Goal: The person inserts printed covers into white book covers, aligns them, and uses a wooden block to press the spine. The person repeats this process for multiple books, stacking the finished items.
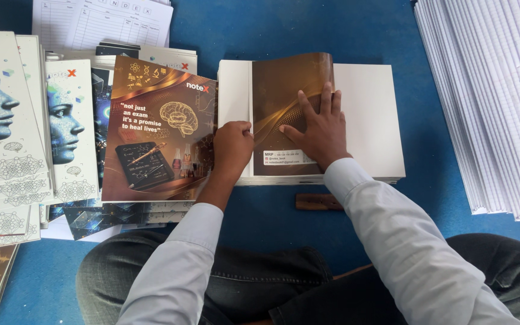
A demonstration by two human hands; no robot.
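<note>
**Two hands folding a glossy brown cover over a stack of white pages**

From the head camera I see the left hand curled into a loose fist, knuckles pressed on the fold line of a glossy brown-and-gold printed cover sheet, apparently to hold that crease in place. The right hand, fingers spread flat, presses the cover's back panel down onto a thick block of plain white pages, probably to smooth it; neither hand pinches anything. The cover's front panel lies flat at nine o'clock from the block. Further toward nine o'clock sit piles of white printed covers. At three o'clock, a fanned stack of ruled white sheets rests on the blue floor. No containers are visible.
</note>
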